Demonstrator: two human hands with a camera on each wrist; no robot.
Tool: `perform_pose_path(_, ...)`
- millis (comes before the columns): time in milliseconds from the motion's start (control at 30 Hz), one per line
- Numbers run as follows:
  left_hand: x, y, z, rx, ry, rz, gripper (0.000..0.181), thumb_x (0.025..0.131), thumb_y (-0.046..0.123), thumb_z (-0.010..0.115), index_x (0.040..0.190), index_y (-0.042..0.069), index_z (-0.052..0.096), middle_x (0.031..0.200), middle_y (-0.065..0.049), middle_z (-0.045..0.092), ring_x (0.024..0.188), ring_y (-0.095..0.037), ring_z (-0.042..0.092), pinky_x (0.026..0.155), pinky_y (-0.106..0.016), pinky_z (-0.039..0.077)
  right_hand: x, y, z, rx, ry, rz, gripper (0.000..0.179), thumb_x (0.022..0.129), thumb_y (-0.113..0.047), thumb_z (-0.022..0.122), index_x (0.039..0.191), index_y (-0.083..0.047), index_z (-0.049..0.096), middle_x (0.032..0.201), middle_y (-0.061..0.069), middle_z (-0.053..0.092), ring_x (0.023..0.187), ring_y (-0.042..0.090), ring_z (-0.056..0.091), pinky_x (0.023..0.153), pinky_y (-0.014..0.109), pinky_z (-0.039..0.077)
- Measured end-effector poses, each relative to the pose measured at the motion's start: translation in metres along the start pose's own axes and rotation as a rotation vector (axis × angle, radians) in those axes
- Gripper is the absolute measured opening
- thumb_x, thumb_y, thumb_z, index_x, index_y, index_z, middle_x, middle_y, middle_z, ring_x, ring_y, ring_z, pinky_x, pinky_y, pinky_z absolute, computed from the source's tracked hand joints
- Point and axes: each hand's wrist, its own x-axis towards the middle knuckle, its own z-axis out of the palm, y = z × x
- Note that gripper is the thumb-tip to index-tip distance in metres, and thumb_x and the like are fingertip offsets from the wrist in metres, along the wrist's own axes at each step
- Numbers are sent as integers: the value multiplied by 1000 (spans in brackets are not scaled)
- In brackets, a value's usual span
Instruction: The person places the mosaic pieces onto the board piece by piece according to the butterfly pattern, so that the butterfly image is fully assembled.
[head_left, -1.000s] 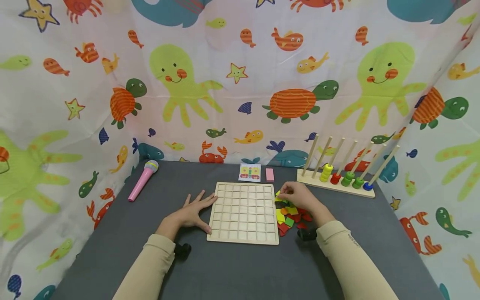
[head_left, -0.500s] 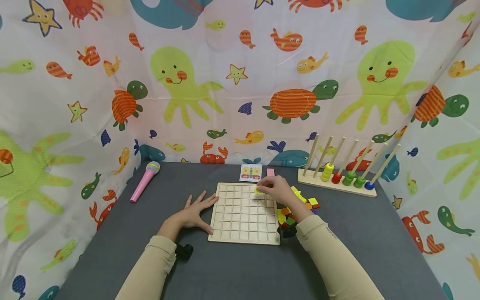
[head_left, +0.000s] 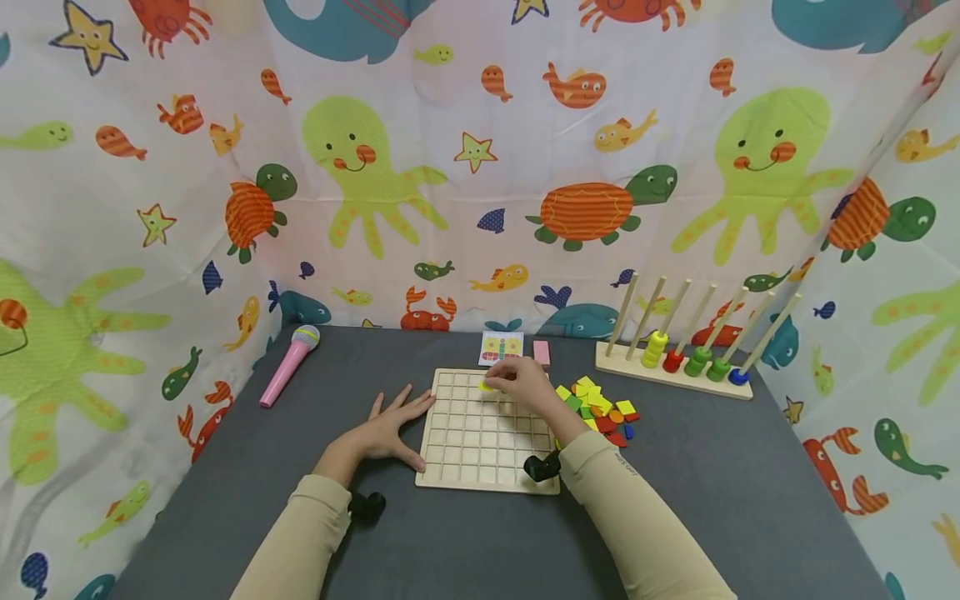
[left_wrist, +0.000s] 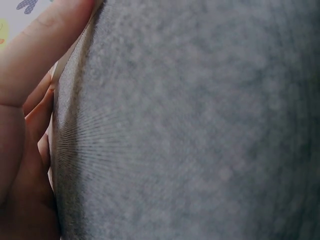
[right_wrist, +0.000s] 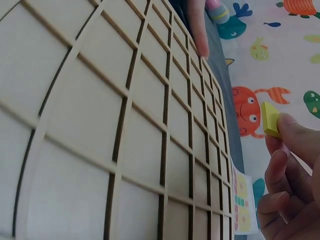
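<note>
A wooden grid board [head_left: 480, 442] with square cells lies on the grey table. My left hand [head_left: 382, 429] rests at its left side, fingers spread, with thumb and fingertips at the board's edge. Between thumb and fingers, my right hand [head_left: 523, 385] pinches a yellow square tile [right_wrist: 270, 120] above the board's upper part. In the right wrist view the other fingers of that hand [right_wrist: 295, 185] are curled in. Right of the board lies a heap of coloured tiles [head_left: 592, 400] in yellow, green, red, orange and blue, partly hidden by the right forearm.
A small pattern card [head_left: 501, 344] and a pink block [head_left: 542, 352] lie behind the board. At the back right stands a wooden peg rack [head_left: 675, 371] with coloured rings. A pink toy microphone [head_left: 288, 367] lies at the left. A printed curtain [head_left: 465, 83] surrounds the table.
My right hand has moved left from the tile heap to over the board's upper part, carrying the yellow tile. The left hand has stayed at the board's left edge.
</note>
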Motion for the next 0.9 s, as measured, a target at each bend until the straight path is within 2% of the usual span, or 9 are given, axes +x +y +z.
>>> perform_pose_path(233, 2, -5, 2, 7, -4, -13, 131, 55, 76, 83, 160, 43, 12, 168, 20, 7, 157, -18, -14, 117, -60, -23, 8, -10, 18, 7, -11, 7, 10, 95, -23, 73, 98, -16, 78, 89, -1, 72, 76, 13, 60, 68, 27, 51)
perform_pose_path(467, 2, -6, 3, 20, 17, -1, 133, 55, 77, 82, 162, 40, 12, 169, 17, 8, 157, -20, -11, 117, -61, -22, 19, -17, 36, 13, -30, -5, 10, 95, -23, 73, 99, -15, 78, 89, -1, 72, 79, 13, 61, 70, 28, 53)
perform_pose_path(667, 1, -6, 3, 5, 20, 4, 134, 55, 77, 83, 162, 39, 10, 169, 15, 9, 157, -19, -11, 118, -60, -23, 26, -20, 52, 0, -34, 18, 10, 95, -21, 73, 99, -13, 78, 89, 1, 72, 77, 12, 60, 69, 27, 51)
perform_pose_path(900, 0, -4, 3, 2, 34, 19, 135, 55, 74, 84, 163, 33, 14, 170, 8, 12, 158, -27, -7, 117, -63, -20, 30, -24, 65, -21, -26, 35, 10, 95, -21, 72, 98, -12, 77, 88, 2, 72, 75, 13, 59, 66, 26, 50)
